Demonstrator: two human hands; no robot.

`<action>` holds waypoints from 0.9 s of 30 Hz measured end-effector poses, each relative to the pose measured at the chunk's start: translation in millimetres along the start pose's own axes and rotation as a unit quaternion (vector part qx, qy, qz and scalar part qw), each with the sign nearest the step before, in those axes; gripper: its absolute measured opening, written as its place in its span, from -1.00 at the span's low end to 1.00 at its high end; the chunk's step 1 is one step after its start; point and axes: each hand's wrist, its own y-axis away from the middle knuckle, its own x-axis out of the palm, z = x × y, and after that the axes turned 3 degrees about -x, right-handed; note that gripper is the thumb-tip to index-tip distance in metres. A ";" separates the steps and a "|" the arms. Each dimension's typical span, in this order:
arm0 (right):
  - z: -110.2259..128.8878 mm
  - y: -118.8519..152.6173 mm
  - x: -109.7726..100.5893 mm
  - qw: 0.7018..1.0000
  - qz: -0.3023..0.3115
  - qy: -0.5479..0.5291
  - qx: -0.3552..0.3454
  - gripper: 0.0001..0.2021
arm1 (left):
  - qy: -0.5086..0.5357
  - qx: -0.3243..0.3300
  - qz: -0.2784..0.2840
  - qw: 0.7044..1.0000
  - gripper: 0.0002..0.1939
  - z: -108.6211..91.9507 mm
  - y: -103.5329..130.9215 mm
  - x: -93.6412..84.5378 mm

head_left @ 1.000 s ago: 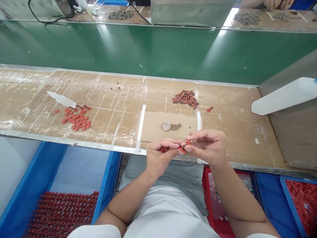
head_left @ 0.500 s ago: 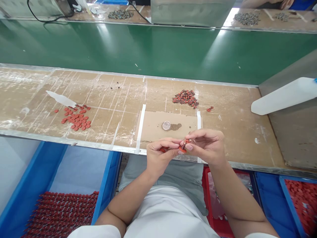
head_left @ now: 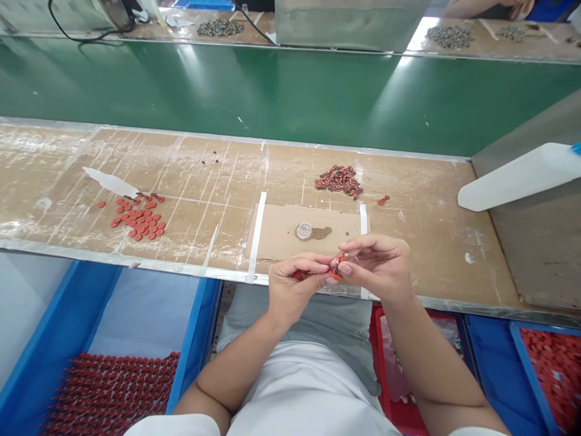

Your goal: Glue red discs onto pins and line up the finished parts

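Note:
My left hand (head_left: 293,284) is closed with its thumb and fingers pinching a red disc (head_left: 334,274), and a bit more red shows inside its curled fingers. From the other side my right hand (head_left: 381,266) pinches a small red and dark piece (head_left: 342,259) against that disc. The fingers hide much of both pieces. Just beyond the hands, a small clear cup (head_left: 304,231) stands on a taped cardboard sheet (head_left: 276,224), beside a dark wet stain. Farther back lies a pile of small red and dark pieces (head_left: 339,181).
Loose red discs (head_left: 140,221) lie left on the bench beside a white strip (head_left: 111,180). A blue bin (head_left: 188,339) at lower left holds rows of red-topped pieces. A red bin (head_left: 399,418) and a white bottle-like object (head_left: 517,178) are rightward. Behind runs a green belt (head_left: 272,91).
Both hands stay nearly where they were, still pinching the pieces together. White flecks on the green belt have shifted a little to the left.

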 end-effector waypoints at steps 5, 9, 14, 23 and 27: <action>-1.2 1.6 -0.4 1.000 0.000 0.007 -0.011 -0.75 | -0.002 -0.006 -0.006 1.000 -0.79 0.7 0.6 -1.4; -1.0 1.8 -1.2 0.999 -0.010 0.030 -0.025 -0.69 | -0.002 -0.008 -0.010 1.000 -0.81 1.4 0.8 -1.7; 1.2 2.0 -1.9 0.998 -0.015 0.044 -0.041 -0.66 | 0.003 -0.009 0.001 1.000 -0.79 3.0 1.0 -1.8; 3.7 4.4 -3.5 0.994 -0.016 0.097 -0.043 -0.68 | 0.016 -0.019 0.012 1.000 -0.81 6.8 -0.1 -1.3; 4.7 4.1 -4.8 0.992 -0.012 0.115 -0.054 -0.67 | 0.015 -0.014 0.010 1.000 -0.81 6.0 -0.9 -0.9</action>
